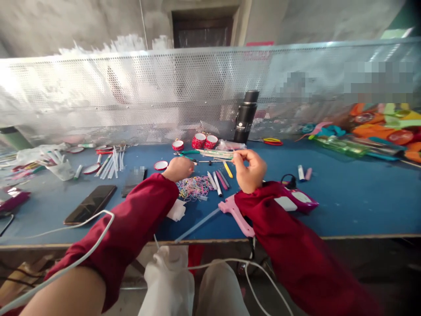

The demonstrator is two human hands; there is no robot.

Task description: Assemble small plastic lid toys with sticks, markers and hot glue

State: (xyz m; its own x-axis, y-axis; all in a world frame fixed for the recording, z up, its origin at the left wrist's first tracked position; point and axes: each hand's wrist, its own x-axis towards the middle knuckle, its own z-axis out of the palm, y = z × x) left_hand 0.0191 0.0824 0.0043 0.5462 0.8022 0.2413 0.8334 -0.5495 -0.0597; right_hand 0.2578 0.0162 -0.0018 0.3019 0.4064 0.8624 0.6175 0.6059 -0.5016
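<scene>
My right hand (pixel 250 171) is raised over the table with thumb and forefinger pinched together at the end of a thin stick (pixel 222 160). Behind the fingertips lies a bundle of pale thin sticks (pixel 215 153). My left hand (pixel 180 169) is closed, knuckles up, and whatever its fingers hold is hidden. Just beyond it are green-handled pliers (pixel 189 153). A heap of multicoloured thin strings (pixel 195 188) spreads between the hands, beside several markers (pixel 217 183). Under my right forearm rests a pink glue gun (pixel 235 213) with a clear glue stick (pixel 197 225) in it.
Red patterned tape rolls (pixel 198 141) and a black thermos (pixel 246 116) stand near the perforated metal screen (pixel 148 96). A phone (pixel 90 205) and loose glue sticks (pixel 113 164) lie left. A purple device (pixel 301 199) sits right. A white cable (pixel 110 219) crosses my left arm.
</scene>
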